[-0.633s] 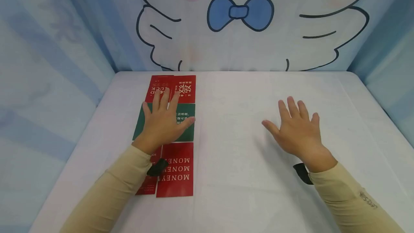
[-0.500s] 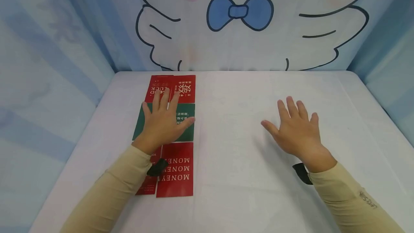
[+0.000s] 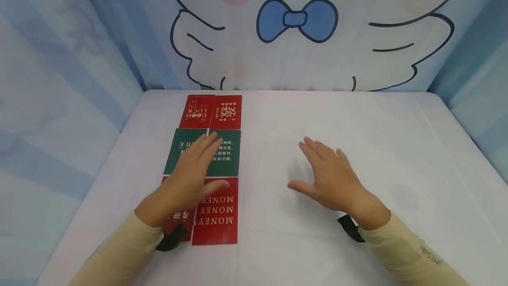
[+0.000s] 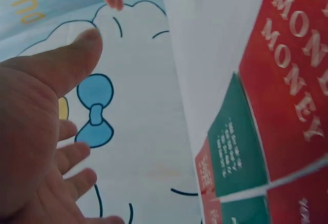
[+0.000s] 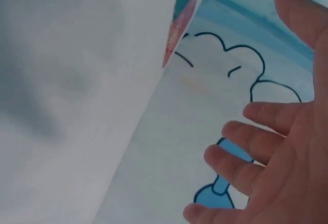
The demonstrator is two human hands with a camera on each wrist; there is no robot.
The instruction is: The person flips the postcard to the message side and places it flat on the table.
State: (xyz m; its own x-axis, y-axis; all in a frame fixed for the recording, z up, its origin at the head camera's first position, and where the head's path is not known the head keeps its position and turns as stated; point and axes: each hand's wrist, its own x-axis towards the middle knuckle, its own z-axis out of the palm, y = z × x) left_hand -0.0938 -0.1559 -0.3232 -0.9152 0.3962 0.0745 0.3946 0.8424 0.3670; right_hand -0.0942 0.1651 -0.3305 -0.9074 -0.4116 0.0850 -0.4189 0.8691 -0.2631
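Observation:
Flat cards lie in two columns on the left of the white table. The far pair is red, a GOOD LUCK card point(image 3: 197, 113) beside one with a large character point(image 3: 227, 113). Two green cards point(image 3: 225, 167) with white text form the middle pair. Nearest are a red MONEY card point(image 3: 216, 228) and another red card point(image 3: 180, 222), partly covered by the left arm. My left hand point(image 3: 186, 178) hovers above the green and near red cards, fingers extended, holding nothing. Over the middle-right of the table, my right hand point(image 3: 333, 180) hovers with spread thumb and relaxed fingers, also holding nothing.
The white table point(image 3: 270, 233) has its far edge against a curtain point(image 3: 293, 65) printed with a cartoon figure and blue bow tie. Blue-white curtains point(image 3: 51, 100) hang at both sides. Dark straps sit under both wrists.
Both hands have drawn back toward the body, and the right hand has also moved left. The far red cards, partly covered before, now show fully. The cards lie as before.

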